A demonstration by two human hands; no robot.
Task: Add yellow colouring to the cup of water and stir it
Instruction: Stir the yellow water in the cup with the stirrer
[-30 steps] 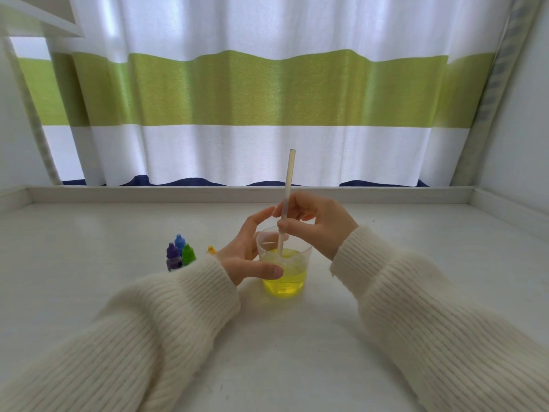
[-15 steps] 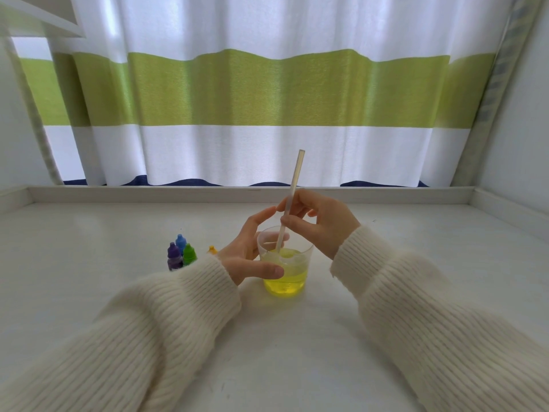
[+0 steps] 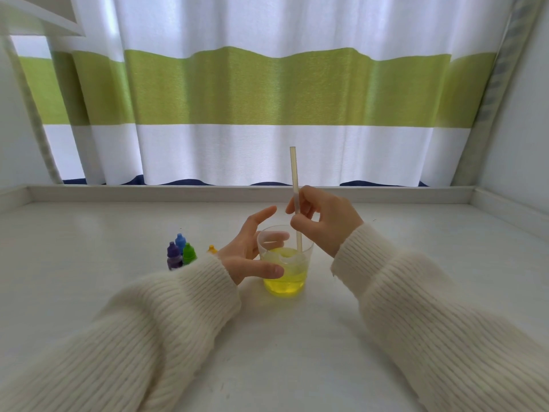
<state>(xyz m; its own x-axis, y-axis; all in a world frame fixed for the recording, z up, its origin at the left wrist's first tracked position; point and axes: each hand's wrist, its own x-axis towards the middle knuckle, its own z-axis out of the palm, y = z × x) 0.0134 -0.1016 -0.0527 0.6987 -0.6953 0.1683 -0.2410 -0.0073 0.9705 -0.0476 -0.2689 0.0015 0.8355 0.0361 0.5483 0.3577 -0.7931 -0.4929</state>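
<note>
White tabletop [image 3: 386, 233] carries a clear cup [image 3: 285, 263] of yellow water; right hand [image 3: 323, 221] pinches the straw [image 3: 295, 179] standing in it, left hand [image 3: 249, 251] cradles the cup, fingers straight.

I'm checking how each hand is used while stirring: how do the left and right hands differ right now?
The right hand pinches the straw, fingers curled; the left hand has straighter, spread fingers. The right hand sits above the cup's rim; the left hand is at the cup's side, thumb on its wall. Both wear cream knit sleeves.
</note>
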